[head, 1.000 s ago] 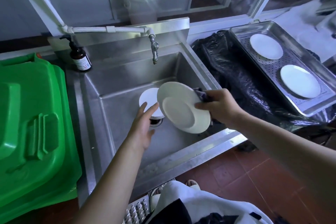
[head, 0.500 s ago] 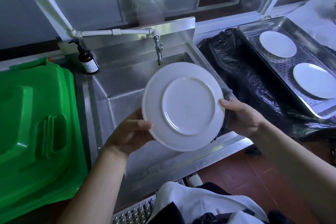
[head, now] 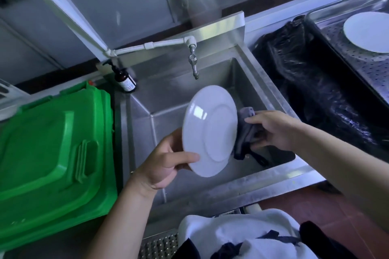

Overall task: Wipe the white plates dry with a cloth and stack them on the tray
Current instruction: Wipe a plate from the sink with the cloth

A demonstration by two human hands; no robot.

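Held white plate (head: 210, 130) tilted on edge over steel sink (head: 261, 82), underside to camera. L hand (head: 163, 164) pinched lower rim, thumb on back. R hand (head: 273, 130) clutched grey cloth (head: 245, 130) against plate's far face. Tray (head: 336, 48) at right carried another plate (head: 368, 31).

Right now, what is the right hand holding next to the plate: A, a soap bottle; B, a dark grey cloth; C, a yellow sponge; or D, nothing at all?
B: the right hand grips a dark grey cloth bunched against the far side of the white plate, which the left hand holds up over the sink.
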